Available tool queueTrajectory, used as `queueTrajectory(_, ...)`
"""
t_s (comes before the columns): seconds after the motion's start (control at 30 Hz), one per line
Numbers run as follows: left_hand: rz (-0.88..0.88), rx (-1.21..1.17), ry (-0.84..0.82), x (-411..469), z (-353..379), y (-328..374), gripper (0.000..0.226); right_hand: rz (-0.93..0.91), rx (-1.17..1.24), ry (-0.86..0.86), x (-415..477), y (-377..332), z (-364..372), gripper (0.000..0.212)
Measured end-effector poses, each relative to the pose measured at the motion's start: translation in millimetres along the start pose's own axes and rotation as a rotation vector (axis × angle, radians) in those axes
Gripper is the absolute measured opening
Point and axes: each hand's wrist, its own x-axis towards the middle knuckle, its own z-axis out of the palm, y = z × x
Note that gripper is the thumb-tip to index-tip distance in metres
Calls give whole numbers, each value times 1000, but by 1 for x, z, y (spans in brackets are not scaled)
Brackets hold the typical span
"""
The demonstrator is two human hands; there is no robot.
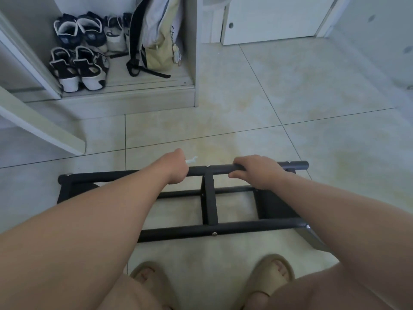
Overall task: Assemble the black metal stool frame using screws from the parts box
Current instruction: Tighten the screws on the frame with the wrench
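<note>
1. While the person stands over it, the black stool frame [210,199] sits on the tiled floor [290,92], just ahead of two feet in tan slippers [270,274].
2. Two long bars run left to right: the far bar [215,170] and the near bar [190,231]. A short upright strut [209,193] joins them at the middle.
3. Small bright screw heads show on the far bar above the strut [208,166], on the near bar below it [214,234], and at the far bar's left end [68,174].
4. Left hand [176,167]: curled into a fist over the far bar, left of the strut. Its fingertips are hidden on the far side.
5. A small white piece [192,159] juts out at the fist's far edge. Whether the hand holds it or it lies on the floor behind cannot be told.
6. Right hand [260,172]: fingers together and wrapped over the far bar, right of the strut, with the thumb stretched along the bar's near side.
7. At the floor's far left edge stands an open cabinet [194,63] holding pairs of shoes [78,52] and a pale backpack [156,36] propped upright.
8. A white door [268,19] closes the floor's far edge.
</note>
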Motion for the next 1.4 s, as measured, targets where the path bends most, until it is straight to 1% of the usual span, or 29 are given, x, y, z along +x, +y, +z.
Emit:
queueTrajectory(0.1, 42, -46, 131, 2, -8, -4, 15, -33, -21, 139, 2, -1, -7, 36)
queueTrajectory(0.17, 67, -24, 211, -1, -12, -5, 9, -34, -22, 208, 2, -3, -10, 37)
queueTrajectory(0.27, 84, 14, 244, -6, -11, -4, 7, -29, -21, 247, -1, -7, -8, 35)
queueTrajectory(0.4, 76, 55, 128, -10, 5, -7, 10, -33, -82, 111, -6, -11, 9, 31)
queueTrajectory(0.5, 39, 79, 19, -10, 24, -9, 7, -41, -143, -4, -8, -11, 31, 30)
queueTrajectory(0.63, -7, 160, -125, -1, 49, -15, 11, -40, -161, -124, -5, -11, 62, 31)
queueTrajectory(0.7, -17, 218, -189, 4, 59, -18, 15, -52, -163, -181, -3, -11, 77, 31)
queueTrajectory(0.8, -32, 362, -308, 8, 73, -17, 28, -81, -185, -262, -2, -10, 97, 32)
queueTrajectory(0.87, -23, 439, -371, 9, 81, -16, 31, -99, -203, -314, -1, -10, 110, 33)
queueTrajectory(0.93, -7, 496, -416, 13, 89, -17, 32, -116, -212, -347, 1, -11, 119, 32)
queueTrajectory(1.03, -13, 500, -429, 19, 95, -20, 33, -133, -230, -357, 4, -12, 122, 33)
queueTrajectory(1.1, -18, 465, -404, 23, 91, -23, 31, -99, -172, -372, 7, -11, 120, 41)
queueTrajectory(1.13, -11, 449, -385, 25, 87, -25, 30, -86, -145, -365, 8, -10, 118, 50)
queueTrajectory(1.23, 34, 423, -331, 34, 69, -25, 29, -119, -101, -227, 12, -12, 118, 85)
queueTrajectory(1.3, 56, 414, -312, 42, 57, -26, 30, -137, -21, -149, 16, -17, 121, 101)
queueTrajectory(1.4, 113, 433, -296, 53, 48, -38, 28, -135, 66, -164, 28, -26, 128, 115)
